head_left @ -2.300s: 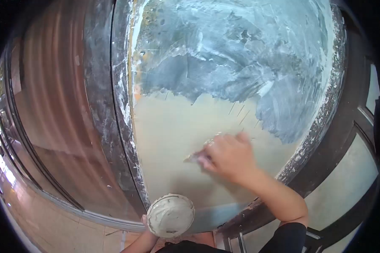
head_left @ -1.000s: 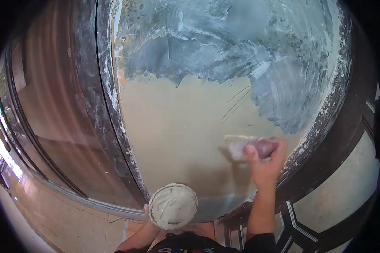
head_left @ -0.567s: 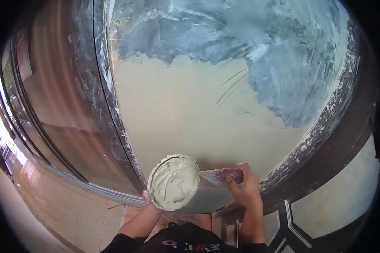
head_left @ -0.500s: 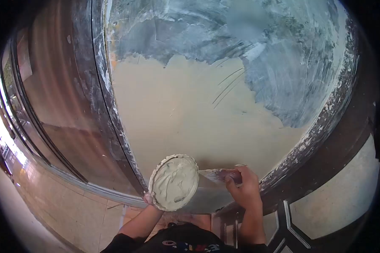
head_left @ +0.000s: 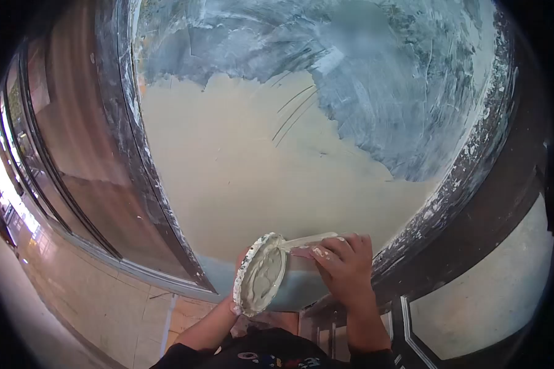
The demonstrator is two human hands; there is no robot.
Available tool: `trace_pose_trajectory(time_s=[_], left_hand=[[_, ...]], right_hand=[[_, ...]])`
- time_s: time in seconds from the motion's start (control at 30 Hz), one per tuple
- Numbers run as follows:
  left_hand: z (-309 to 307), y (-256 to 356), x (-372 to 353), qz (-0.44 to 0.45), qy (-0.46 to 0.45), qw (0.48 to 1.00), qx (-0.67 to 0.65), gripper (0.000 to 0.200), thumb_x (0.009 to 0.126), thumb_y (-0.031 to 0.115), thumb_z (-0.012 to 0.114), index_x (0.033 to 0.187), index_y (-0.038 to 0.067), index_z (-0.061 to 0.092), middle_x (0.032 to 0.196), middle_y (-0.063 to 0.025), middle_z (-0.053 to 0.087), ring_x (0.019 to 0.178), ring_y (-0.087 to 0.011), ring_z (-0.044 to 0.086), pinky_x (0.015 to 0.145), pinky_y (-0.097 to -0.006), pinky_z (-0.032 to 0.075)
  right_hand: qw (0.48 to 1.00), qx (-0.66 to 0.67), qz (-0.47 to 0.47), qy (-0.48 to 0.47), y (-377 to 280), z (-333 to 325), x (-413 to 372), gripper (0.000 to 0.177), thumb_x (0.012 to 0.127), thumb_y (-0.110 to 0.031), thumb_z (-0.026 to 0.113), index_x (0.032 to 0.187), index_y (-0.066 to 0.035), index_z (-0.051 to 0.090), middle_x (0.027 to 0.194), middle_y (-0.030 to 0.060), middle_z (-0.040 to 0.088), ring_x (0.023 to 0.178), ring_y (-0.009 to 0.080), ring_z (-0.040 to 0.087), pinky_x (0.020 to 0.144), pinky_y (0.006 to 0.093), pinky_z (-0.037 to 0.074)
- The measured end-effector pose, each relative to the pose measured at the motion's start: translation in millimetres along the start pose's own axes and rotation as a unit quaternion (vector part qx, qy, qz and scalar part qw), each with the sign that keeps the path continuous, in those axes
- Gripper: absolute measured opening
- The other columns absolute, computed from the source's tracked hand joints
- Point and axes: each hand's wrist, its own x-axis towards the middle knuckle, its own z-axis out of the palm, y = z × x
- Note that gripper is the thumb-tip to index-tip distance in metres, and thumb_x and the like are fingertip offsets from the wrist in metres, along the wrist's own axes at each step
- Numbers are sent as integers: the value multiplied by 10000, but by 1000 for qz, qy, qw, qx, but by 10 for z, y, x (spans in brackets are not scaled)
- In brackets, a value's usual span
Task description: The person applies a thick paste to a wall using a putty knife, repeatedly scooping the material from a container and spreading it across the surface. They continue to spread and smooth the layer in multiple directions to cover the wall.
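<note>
My left hand (head_left: 234, 304) supports a round tub of putty (head_left: 266, 280) from its left and underside, with most of its fingers hidden behind it. Pale grey-cream paste fills the tub, crusts its rim, and the tub is tilted with its mouth facing right. My right hand (head_left: 346, 264) is closed around a putty knife (head_left: 308, 241), whose blade points left and meets the tub's upper right rim. Behind both hands stands a wall panel (head_left: 277, 190) whose lower part wears a smooth cream coat; its upper part (head_left: 388, 104) is a streaky blue-grey.
A dark, paint-flecked frame edge (head_left: 440, 209) borders the panel on the right, and another dark strip (head_left: 157, 184) on the left. Glossy brown panels (head_left: 86, 141) stand further left above a tiled floor (head_left: 117, 307). Dark trim with pale inserts (head_left: 480, 295) is at lower right.
The tub has tipped from facing me to a steeper, narrower angle. The putty knife has turned and its blade now rests at the rim's top. The view has shifted slightly rightward.
</note>
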Motion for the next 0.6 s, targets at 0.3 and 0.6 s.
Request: trace_pose_trajectory(time_s=[0.3,0.6], left_hand=[[-13,-470,-199,77,-36,996,12,892,705,507,768,1378,74,374,1326,-103,482,1217,-184,493,1062,-342,377],[-322,-789,-163,-157,25,987,-35,837,815,468,650,1456,87,272,1449,-132,354,1345,-259,357,1118,-418,308]], right_hand=[[996,74,-7,53,199,30,-225,235,656,-67,722,866,-133,638,981,22,621,946,293,575,768,416,474],[981,181,-10,65,368,146,-398,239,721,-69,708,916,-111,576,989,61,627,937,318,587,771,428,503]])
